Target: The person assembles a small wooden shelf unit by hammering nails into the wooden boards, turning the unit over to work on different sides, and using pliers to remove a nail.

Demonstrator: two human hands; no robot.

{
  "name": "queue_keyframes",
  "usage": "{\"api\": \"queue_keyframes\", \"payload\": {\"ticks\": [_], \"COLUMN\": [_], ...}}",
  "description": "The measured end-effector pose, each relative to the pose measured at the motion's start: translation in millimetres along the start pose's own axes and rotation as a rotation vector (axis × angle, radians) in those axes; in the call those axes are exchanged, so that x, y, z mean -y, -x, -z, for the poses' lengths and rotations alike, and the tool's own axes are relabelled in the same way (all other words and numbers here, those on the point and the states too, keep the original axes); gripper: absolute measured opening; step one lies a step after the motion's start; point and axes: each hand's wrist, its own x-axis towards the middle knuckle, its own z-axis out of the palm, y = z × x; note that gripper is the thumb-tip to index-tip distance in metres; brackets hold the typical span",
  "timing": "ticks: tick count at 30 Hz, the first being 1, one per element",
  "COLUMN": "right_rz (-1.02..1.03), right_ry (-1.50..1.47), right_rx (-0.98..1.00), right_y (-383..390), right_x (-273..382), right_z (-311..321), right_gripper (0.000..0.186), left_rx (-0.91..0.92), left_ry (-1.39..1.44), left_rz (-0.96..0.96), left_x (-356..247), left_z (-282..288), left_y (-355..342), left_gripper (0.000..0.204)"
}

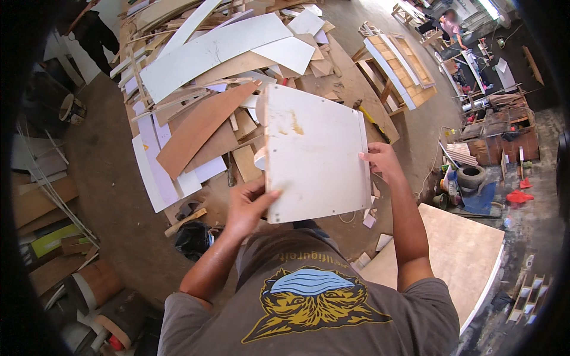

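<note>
Between my two hands is a white wooden box-like piece (314,160), its broad face turned up toward me. Small screw or nail heads dot its edges, and a brownish stain marks its upper left part. My left hand (250,204) grips its lower left edge, thumb on the face and fingers behind. On the right edge, my right hand (380,160) holds it with the thumb on the front; the other fingers are mostly hidden behind. The underside of the piece is out of sight.
Offcut boards (219,53) are heaped on a worktable ahead, with a brown curved panel (205,130) on top. A yellow-handled hammer (374,123) lies right. A plywood sheet (439,255) stands at lower right, a black bag (193,240) at left. Another person (452,29) is far right.
</note>
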Motion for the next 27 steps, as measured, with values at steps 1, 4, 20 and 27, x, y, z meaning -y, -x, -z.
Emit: {"api": "queue_keyframes", "payload": {"ticks": [1,4,20,27], "right_rz": [0.007,0.029,0.290,0.304], "right_ry": [0.084,0.126,0.467,0.450], "right_rx": [-0.024,-0.014,-0.097,-0.100], "right_y": [0,-1,19,22], "right_x": [8,26,65,62], "right_z": [-9,-35,-121,-126], "right_gripper": [0.039,0.036,0.047,0.049], "left_rx": [-0.038,-0.172,-0.390,-0.279], "left_ry": [-0.048,-0.073,-0.332,-1.333], "left_rz": [0.058,0.099,0.084,-0.591], "left_x": [-2,-1,22,9], "left_z": [14,46,132,40], "left_y": [1,6,8,-17], "left_gripper": [0.041,0.038,0.035,0.056]}}
